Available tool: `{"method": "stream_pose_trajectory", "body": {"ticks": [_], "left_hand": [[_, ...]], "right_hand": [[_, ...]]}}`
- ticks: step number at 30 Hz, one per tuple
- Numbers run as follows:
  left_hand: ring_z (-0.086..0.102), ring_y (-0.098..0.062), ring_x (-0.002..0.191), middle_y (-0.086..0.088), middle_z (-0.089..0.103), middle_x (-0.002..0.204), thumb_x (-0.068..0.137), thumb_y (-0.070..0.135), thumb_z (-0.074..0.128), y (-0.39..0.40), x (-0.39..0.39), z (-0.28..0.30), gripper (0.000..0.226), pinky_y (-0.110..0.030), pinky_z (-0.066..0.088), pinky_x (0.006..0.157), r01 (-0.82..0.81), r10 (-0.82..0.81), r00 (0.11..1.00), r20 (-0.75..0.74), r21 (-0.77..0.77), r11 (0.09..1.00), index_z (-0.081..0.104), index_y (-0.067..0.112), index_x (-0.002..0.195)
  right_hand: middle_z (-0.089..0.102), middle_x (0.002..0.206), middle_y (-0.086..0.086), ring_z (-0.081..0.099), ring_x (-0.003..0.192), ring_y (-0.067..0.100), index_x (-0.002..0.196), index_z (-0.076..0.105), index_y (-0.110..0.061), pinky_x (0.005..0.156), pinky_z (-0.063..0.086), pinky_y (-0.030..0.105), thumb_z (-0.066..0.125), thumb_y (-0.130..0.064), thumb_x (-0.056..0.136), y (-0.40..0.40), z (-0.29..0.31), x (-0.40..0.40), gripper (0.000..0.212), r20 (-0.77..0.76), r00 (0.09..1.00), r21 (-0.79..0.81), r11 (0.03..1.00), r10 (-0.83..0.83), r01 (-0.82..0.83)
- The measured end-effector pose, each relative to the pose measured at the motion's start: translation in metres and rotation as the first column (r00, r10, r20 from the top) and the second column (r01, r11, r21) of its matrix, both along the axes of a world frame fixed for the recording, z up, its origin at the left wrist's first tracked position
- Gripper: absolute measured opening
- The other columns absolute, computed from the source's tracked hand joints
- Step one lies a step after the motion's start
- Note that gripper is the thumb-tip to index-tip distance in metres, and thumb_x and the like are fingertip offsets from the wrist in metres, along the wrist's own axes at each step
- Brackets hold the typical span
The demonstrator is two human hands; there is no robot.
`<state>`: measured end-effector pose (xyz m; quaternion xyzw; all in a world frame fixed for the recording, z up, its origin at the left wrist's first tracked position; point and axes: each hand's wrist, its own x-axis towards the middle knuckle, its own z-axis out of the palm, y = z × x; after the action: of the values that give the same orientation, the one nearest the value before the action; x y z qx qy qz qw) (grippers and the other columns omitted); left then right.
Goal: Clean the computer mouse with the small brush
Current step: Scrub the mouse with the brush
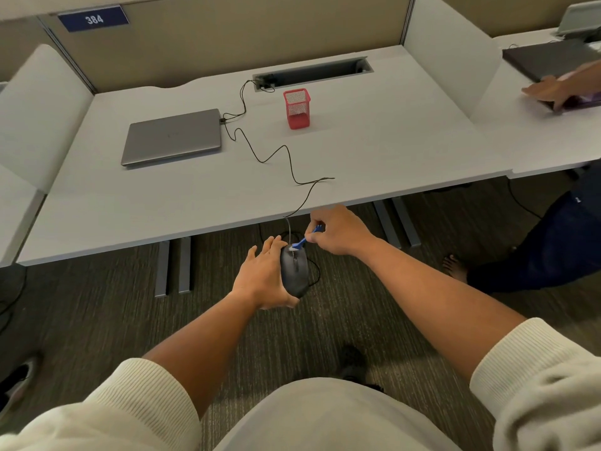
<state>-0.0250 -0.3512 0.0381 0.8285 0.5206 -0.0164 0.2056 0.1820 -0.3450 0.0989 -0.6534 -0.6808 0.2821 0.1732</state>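
Observation:
A black wired computer mouse (294, 271) is held in the air in front of the desk edge, above the carpet. My left hand (263, 278) cups it from the left side and underneath. My right hand (338, 231) pinches a small blue brush (305, 239) whose white bristles rest on the front end of the mouse near the buttons. The mouse's thin black cable (276, 154) runs up over the desk edge and snakes back to the closed grey laptop (172, 136).
The white desk (390, 151) carries the laptop, a red mesh pen holder (296, 108) and a cable slot (312, 73) at the back. Grey desk legs stand below. At the right, another person's hand (549, 92) rests on a dark laptop on the neighbouring desk.

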Motion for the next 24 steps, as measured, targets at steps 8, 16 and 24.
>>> {"method": "stream_pose_trajectory", "body": {"ticks": [8, 16, 24], "left_hand": [[0.017, -0.030, 0.150, -0.002, 0.018, 0.165, 0.052, 0.061, 0.090, -0.003, -0.002, 0.001, 0.135, -0.046, 0.011, 0.121, -0.007, 0.007, 1.000, 0.010, -0.005, 1.000, 0.016, 0.019, 0.156], [0.017, -0.029, 0.149, -0.001, 0.020, 0.164, 0.051, 0.061, 0.090, -0.003, -0.004, 0.000, 0.131, -0.047, 0.015, 0.120, 0.013, -0.013, 1.000, 0.027, -0.001, 1.000, 0.019, 0.021, 0.154], [0.024, -0.026, 0.148, -0.003, 0.025, 0.161, 0.052, 0.065, 0.086, 0.002, -0.013, -0.004, 0.129, -0.047, 0.009, 0.124, 0.022, -0.022, 0.999, 0.026, 0.010, 1.000, 0.020, 0.019, 0.153]], "right_hand": [[0.073, 0.093, -0.001, 0.065, 0.077, 0.014, 0.087, 0.068, -0.014, 0.073, 0.054, 0.034, 0.069, -0.019, 0.087, 0.000, 0.003, -0.004, 0.005, -0.047, 0.999, -0.032, 0.999, 0.006, -0.007], [0.071, 0.092, 0.000, 0.064, 0.081, 0.019, 0.085, 0.065, -0.019, 0.064, 0.047, 0.029, 0.064, -0.022, 0.090, 0.000, -0.005, -0.003, 0.006, 0.242, 0.969, 0.057, 0.998, -0.048, 0.035], [0.073, 0.091, -0.003, 0.066, 0.059, 0.008, 0.076, 0.062, -0.020, 0.057, 0.049, 0.023, 0.076, -0.017, 0.082, 0.005, -0.003, 0.016, 0.016, -0.061, 0.989, -0.290, 0.946, 0.135, -0.147]]}}
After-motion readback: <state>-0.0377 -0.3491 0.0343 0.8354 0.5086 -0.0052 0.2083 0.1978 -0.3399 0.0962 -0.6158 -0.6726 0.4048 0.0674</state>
